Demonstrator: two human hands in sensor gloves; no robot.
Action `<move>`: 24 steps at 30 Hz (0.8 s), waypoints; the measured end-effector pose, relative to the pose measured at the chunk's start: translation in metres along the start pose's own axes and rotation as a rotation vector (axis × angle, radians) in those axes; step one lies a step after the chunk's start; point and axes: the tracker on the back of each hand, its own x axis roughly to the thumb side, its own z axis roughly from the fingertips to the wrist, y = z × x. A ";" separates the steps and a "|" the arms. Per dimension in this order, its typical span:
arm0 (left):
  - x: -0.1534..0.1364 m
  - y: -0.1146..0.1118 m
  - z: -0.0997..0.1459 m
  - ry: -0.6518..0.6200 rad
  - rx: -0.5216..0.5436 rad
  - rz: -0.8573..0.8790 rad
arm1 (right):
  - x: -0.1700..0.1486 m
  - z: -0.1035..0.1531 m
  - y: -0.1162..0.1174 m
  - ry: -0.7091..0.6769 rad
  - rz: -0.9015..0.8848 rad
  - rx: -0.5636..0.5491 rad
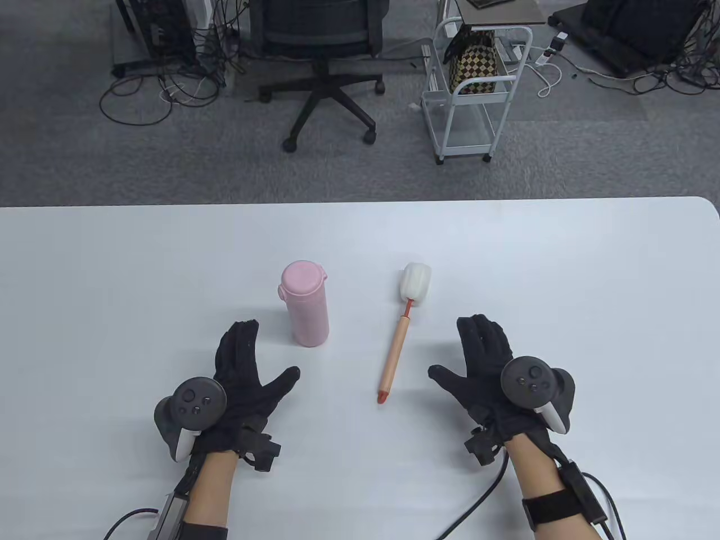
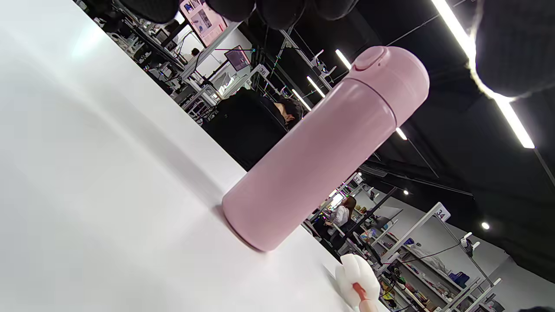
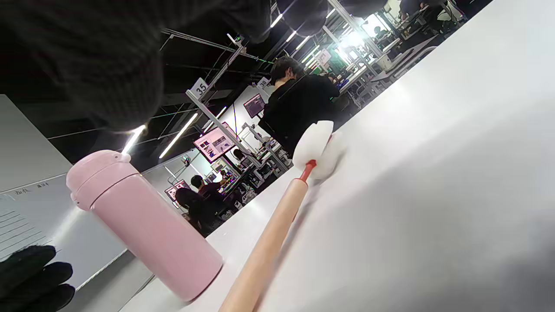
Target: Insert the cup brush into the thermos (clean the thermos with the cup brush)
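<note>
A: Where is the thermos (image 1: 304,302) sitting?

B: It is standing upright on the white table (image 1: 562,281), lid on, about midway between the table's far edge and the near one. Bare tabletop is lying all around it.

A: And the cup brush (image 1: 403,330)?

B: It is lying flat to the right of the thermos, apart from it, with a strip of bare table between them. Its white sponge head (image 1: 415,283) is pointing away from the person, level with the top of the thermos, and its red tip is lying nearer the person than the thermos base.

A: What is the left hand (image 1: 239,377) doing?

B: It is resting spread on the table just short of the thermos, toward the person and slightly left, fingers straight and thumb angled toward the brush. It is gripping nothing, and its fingertips are not touching the thermos.

A: The right hand (image 1: 489,371)?

B: It is lying flat too, fingers straight, right of the thermos beyond the brush. Its thumb is pointing at the brush handle with a gap left between them. It is holding nothing.

A: Anything past the far edge?

B: Beyond the thermos, off the table, an office chair (image 1: 323,62) and a white cart (image 1: 478,90) are standing on grey carpet.
</note>
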 end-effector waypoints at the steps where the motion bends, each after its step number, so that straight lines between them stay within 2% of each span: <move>1: 0.000 0.000 0.000 0.000 -0.001 0.000 | 0.000 0.000 0.000 -0.001 0.000 -0.001; 13: 0.000 0.000 -0.001 0.013 0.038 -0.014 | 0.001 0.001 0.001 -0.011 0.010 0.000; 19: -0.001 -0.005 -0.009 0.090 0.056 0.035 | 0.001 0.001 0.002 -0.012 0.015 0.004; 24: 0.000 -0.012 -0.024 0.151 0.013 0.089 | 0.001 0.001 0.002 -0.013 0.015 0.009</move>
